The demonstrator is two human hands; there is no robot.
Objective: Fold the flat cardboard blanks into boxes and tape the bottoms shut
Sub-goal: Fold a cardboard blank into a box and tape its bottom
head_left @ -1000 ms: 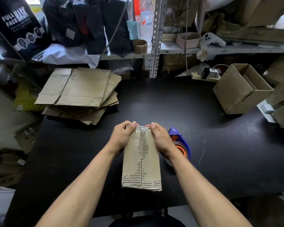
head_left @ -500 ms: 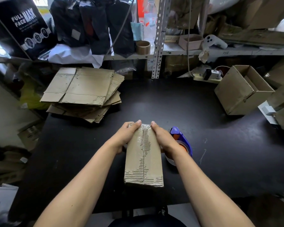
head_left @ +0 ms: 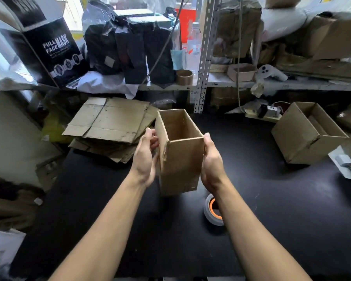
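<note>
A tall narrow cardboard box (head_left: 180,159) is held above the black table (head_left: 272,209), open end up, its empty inside facing me. My left hand (head_left: 146,157) holds its left wall, fingers wrapped toward the far side. My right hand (head_left: 211,161) presses on its right wall, thumb along the near edge. The taped bottom faces down and is hidden. A stack of flat cardboard blanks (head_left: 109,126) lies at the table's back left. The tape dispenser (head_left: 213,211), with its orange core, sits on the table under my right forearm.
An open finished box (head_left: 304,136) stands at the right of the table. Metal shelving (head_left: 201,57) at the back carries black bags, a tape roll (head_left: 184,77), a small carton and a "Full Face Mask" box (head_left: 55,51). More cardboard lies off the table's left edge.
The box has been lifted off the table and turned over, from taped bottom up to open end up. Both hands moved from its far end to its side walls.
</note>
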